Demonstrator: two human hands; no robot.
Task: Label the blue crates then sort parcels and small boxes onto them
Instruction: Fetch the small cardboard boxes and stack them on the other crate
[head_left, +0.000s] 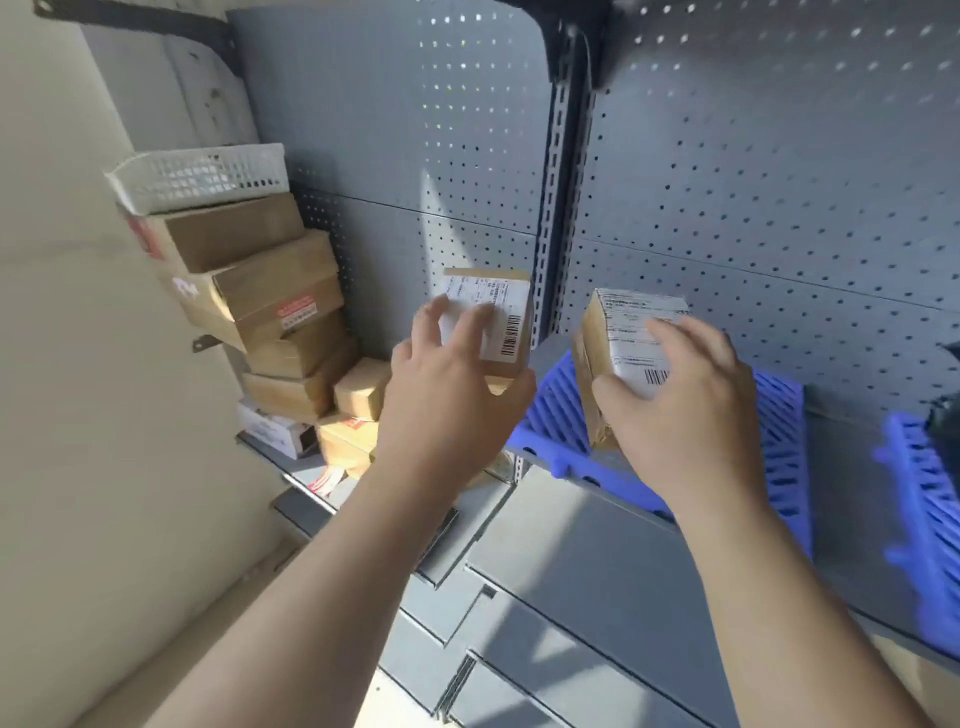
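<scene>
**One box per hand at the shelf**

Gripping a labelled small box (511, 304) with the left hand (447, 400), in front of the pegboard (415, 156). Clutching a second box (605, 332) with the right hand (696, 410), just above the blue crate (545, 426) on the shelf (597, 545). Hands apart. Off to the left: stacked cardboard boxes (260, 291) under a white basket (202, 176).

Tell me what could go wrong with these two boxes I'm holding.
1. The right hand grips the right box by one end over the blue crate; it could slip.
2. The left hand holds the left box close to the leaning stack topped by a white basket; a bump might topple it.
</scene>
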